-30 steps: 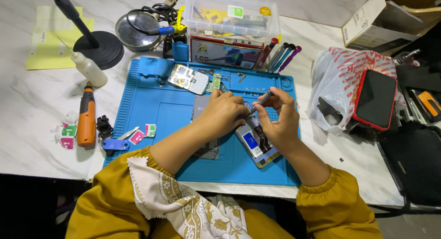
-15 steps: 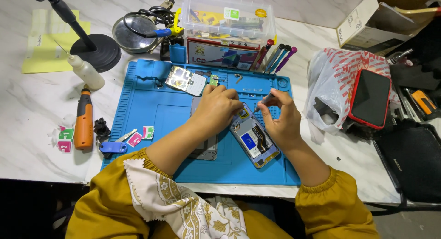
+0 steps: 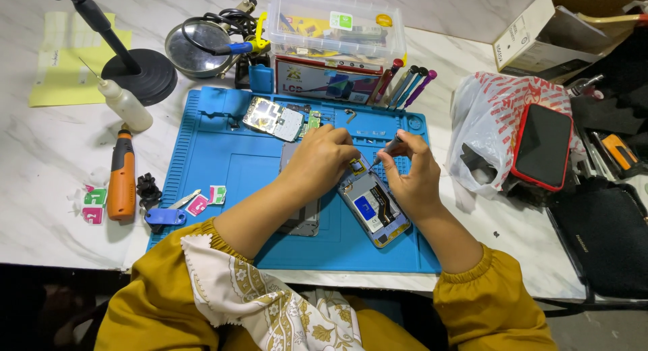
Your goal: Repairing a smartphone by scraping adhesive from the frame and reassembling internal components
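Pinched together on a slim grey screwdriver, the fingers of the right hand, tip angled down toward the upper end of the opened phone at frame centre. Curled and pressed down on that same upper end, the left hand, fingertips hidden beneath the knuckles, so impossible to tell exactly what lies under them. Lying back-off and tilted on the blue work mat, the phone, its blue battery label and a flex ribbon exposed.

Just above the left hand, a bare circuit board; under the left forearm, a grey back cover. Further out, at left, an orange rotary tool and a small white squeeze bottle; at upper centre, a clear parts box; at right, a red-cased phone on a plastic bag.

Risks as judged from here: a slip of the tip off a screw head, likely from the slanted approach, scoring the board or nicking the ribbon; a loosened screw rolling off the mat; too much downward press from the left hand flexing the frame.
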